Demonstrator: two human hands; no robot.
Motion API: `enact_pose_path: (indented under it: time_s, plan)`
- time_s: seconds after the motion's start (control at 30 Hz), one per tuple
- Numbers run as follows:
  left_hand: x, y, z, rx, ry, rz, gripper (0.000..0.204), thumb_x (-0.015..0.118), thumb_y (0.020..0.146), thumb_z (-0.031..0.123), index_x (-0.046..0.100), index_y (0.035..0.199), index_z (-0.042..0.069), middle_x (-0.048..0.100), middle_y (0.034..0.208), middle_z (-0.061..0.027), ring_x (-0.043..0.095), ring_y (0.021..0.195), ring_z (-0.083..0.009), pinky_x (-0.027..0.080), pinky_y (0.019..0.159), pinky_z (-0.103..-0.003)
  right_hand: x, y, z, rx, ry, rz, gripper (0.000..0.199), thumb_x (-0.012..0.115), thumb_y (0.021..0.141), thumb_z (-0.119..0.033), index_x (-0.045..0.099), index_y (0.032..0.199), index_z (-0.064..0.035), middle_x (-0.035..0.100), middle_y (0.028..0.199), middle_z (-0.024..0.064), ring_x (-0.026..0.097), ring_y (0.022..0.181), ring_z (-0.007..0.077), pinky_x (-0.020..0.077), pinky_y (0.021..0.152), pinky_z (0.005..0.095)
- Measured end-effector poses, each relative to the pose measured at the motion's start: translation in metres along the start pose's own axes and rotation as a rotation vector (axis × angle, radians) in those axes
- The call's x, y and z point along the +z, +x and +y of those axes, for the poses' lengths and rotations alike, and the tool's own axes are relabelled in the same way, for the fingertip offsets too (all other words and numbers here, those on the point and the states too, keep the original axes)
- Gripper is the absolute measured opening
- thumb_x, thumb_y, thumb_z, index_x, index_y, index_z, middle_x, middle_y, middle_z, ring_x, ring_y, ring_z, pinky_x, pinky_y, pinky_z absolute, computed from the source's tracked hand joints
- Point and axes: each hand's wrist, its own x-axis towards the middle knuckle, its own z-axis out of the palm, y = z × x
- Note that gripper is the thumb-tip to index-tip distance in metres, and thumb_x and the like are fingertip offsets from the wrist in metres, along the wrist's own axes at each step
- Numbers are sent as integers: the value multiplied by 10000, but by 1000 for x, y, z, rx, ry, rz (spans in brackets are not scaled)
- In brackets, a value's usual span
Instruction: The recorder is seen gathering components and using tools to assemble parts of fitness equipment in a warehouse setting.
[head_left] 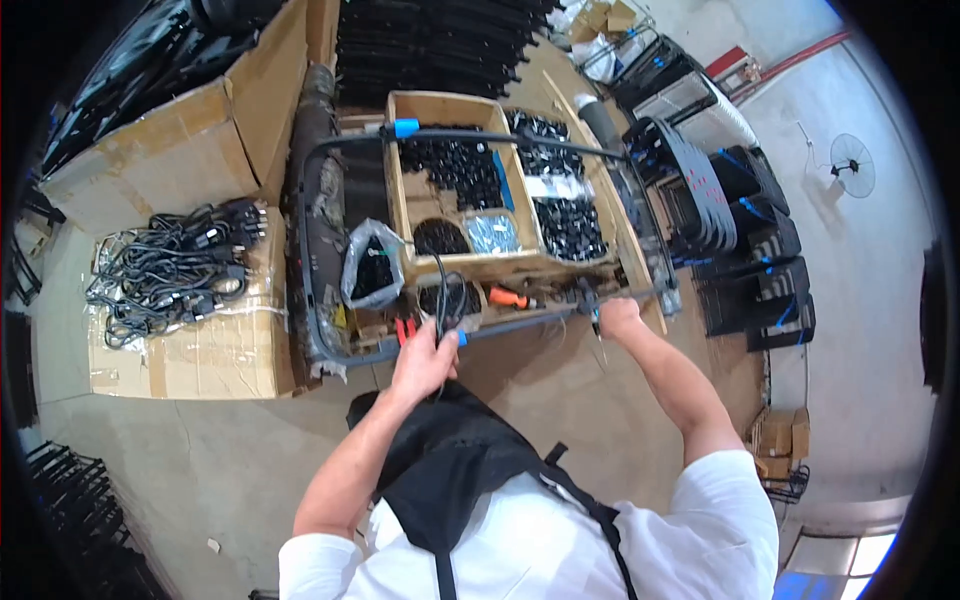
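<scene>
My left hand [425, 362] is closed around a black cable [441, 290], which loops up over the parts behind it. That hand is beside the near bar of a black rounded frame [375, 352], close to a blue piece [456, 338] on the bar. My right hand [620, 318] is closed in a fist at the frame's near right side. A small dark and teal thing with a thin tip shows by its fingers; its kind is unclear. Between the hands lies an orange-handled tool [510, 298]. Red handles [404, 330] stick out next to my left hand.
Inside the frame, a wooden divided tray [393, 200] holds many small black parts. A clear bag [371, 265] of black parts stands left of it. Coiled power cords [180, 265] lie on a cardboard box [190, 370] at left. Black panels [755, 260] are stacked at right.
</scene>
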Motion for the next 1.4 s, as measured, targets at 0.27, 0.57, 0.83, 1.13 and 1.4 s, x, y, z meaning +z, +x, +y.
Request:
enact_pose_path:
  time_s: [0.27,0.57,0.83,1.13,1.4]
  plan:
    - [-5,-2,7,-16,-7,-16,238,564,1069,245,602,1150,24,678,740,-59,690,601,-158,555,609,-350,-10,-9,-13,39,130,64,329,676,897,-279,727,1115,-37,773,1032,219,765,1021,356,619,845,488]
    - [-3,-3,7,-56,9,-12,262,599,1063,288,592,1081,27,710,773,-69,713,623,-176,570,625,-361,-28,-10,-34,313,404,106,855,422,1000,-738,772,1010,41,768,984,271,741,1025,448,570,932,533]
    - [-6,1,5,-47,42,-41,238,569,1079,272,570,1071,35,690,781,-52,710,650,-168,557,645,-358,-45,-18,-26,128,408,154,658,783,800,-526,616,1147,7,760,1024,259,743,1003,426,587,880,512]
    - [5,1,-12,32,39,-13,274,591,1060,325,572,1076,52,712,767,-85,714,639,-223,569,628,-403,-11,-6,-22,25,288,191,437,714,924,-399,648,1134,-22,764,992,238,751,987,422,599,885,520]
    - [27,-20,-21,385,251,-39,343,533,1098,352,578,1177,21,660,752,-197,686,696,-396,522,656,-508,-128,19,-139,-322,1770,-382,753,394,1084,-662,684,1286,3,788,1117,152,730,924,241,538,872,372]
